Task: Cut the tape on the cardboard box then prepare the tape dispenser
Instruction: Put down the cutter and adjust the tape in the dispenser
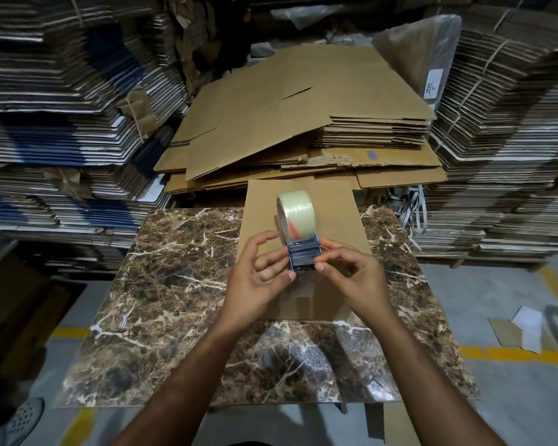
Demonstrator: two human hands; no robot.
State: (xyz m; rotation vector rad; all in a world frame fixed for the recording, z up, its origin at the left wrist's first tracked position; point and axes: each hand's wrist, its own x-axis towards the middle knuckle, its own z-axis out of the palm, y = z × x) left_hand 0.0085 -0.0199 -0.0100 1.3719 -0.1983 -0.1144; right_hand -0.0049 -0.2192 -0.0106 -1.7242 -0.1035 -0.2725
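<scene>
A blue tape dispenser (301,255) with a roll of clear tape (296,210) is held above a flat cardboard box (332,204) lying on the marble table (174,284). My left hand (258,278) grips the dispenser's left side with thumb and fingers. My right hand (351,275) pinches its right side near the blade end. A strip of clear tape (303,292) runs along the box below the dispenser. The dispenser's lower end is partly hidden by my fingers.
A pile of flattened brown cartons (303,123) lies just beyond the table. Tall bundled cardboard stacks rise at the left (62,123) and right (503,156). Grey floor with yellow lines (512,352) and paper scraps (525,329) lies to the right. A shoe (23,420) shows at lower left.
</scene>
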